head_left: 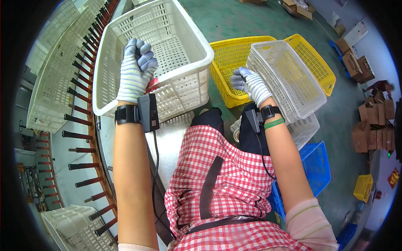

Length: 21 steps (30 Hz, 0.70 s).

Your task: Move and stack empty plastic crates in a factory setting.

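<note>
My left hand [137, 65], in a striped glove with grey-blue fingertips, is raised over the near side of a large white slotted crate [184, 69]. Its fingers are curled closed, and whatever they may hold is hidden. The crate shows a perforated floor and a red patch [153, 85] on its near rim, beside my wrist. My right hand [250, 83], gloved alike, hovers at the left side of a clear plastic bin [289, 77], above a yellow crate [226, 94]. Its fingers are bent inward too; I cannot make out anything in them.
A curved rail carries a row of dark-handled pegs [79, 119] along the left. Beyond it stand more white crates [52, 90]. A blue crate [316, 167] sits by my right forearm. Cardboard boxes [377, 113] are piled at the far right. Cables hang from both wrist devices.
</note>
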Each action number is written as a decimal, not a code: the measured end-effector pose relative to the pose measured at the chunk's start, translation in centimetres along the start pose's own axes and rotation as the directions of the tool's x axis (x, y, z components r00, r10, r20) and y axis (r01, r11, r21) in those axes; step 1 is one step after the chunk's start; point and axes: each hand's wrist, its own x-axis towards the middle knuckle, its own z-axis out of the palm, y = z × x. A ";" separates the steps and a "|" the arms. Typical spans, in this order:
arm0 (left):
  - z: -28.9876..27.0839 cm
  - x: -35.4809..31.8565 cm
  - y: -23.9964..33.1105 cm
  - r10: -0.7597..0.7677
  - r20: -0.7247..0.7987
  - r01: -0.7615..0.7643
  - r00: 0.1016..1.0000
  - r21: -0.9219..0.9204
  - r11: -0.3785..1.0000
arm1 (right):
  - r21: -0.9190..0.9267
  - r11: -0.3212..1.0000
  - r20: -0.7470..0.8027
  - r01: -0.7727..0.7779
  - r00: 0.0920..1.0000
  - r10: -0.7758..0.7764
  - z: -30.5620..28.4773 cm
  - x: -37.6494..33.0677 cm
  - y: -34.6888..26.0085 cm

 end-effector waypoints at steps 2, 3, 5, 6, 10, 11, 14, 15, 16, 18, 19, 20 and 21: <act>0.1 0.0 0.0 0.022 0.012 -0.022 1.000 0.021 1.000 | -0.413 0.909 0.042 0.055 0.998 -0.041 0.1 0.2 0.5; 0.0 0.0 -0.1 0.019 -0.003 -0.019 1.000 0.025 1.000 | -0.689 0.699 0.092 0.193 0.979 -0.180 0.5 -0.3 1.7; -0.2 -0.2 0.0 0.017 -0.019 -0.016 1.000 0.027 0.999 | -0.803 0.420 0.415 0.422 0.903 -0.114 1.2 -1.5 3.0; -0.2 -0.4 0.1 0.020 -0.021 -0.019 1.000 0.029 0.999 | -0.794 0.302 0.540 0.528 0.840 -0.052 2.3 -2.6 3.4; 0.1 -0.2 0.2 0.017 -0.041 -0.016 0.999 0.037 0.999 | -0.823 0.262 0.560 0.504 0.800 0.218 4.1 -4.2 5.9; 0.2 -0.2 0.2 0.015 -0.042 -0.013 0.999 0.027 1.000 | -0.833 0.195 0.552 0.517 0.800 0.237 4.2 -4.5 6.4; 0.3 -0.4 0.5 -0.006 -0.015 0.006 1.000 -0.003 1.000 | -0.833 -0.046 0.511 0.552 0.798 0.320 5.9 -5.5 7.8; 0.4 -0.5 0.4 -0.011 -0.013 0.011 1.000 -0.005 1.000 | -0.823 -0.087 0.515 0.561 0.802 0.304 6.4 -6.1 7.7; 0.6 -0.6 0.4 -0.001 0.028 0.000 1.000 0.009 1.000 | -0.812 -0.128 0.518 0.569 0.805 0.289 6.8 -6.5 7.8; 1.4 -1.8 -0.2 0.005 0.070 -0.007 0.998 0.025 1.000 | -0.794 -0.115 0.541 0.597 0.779 0.316 7.5 -6.8 8.4; 2.4 -3.4 -1.2 0.043 0.014 -0.044 0.999 0.095 0.995 | -0.803 -0.106 0.548 0.586 0.797 0.254 7.3 -7.3 8.5; 3.3 -5.1 -2.0 0.086 -0.035 -0.079 0.996 0.167 0.983 | -0.805 -0.108 0.547 0.583 0.801 0.243 7.1 -7.5 8.4; 3.8 -7.1 -3.0 -0.055 -0.039 0.063 0.998 0.267 0.962 | -0.851 0.002 0.516 0.525 0.836 0.186 6.4 -7.8 8.3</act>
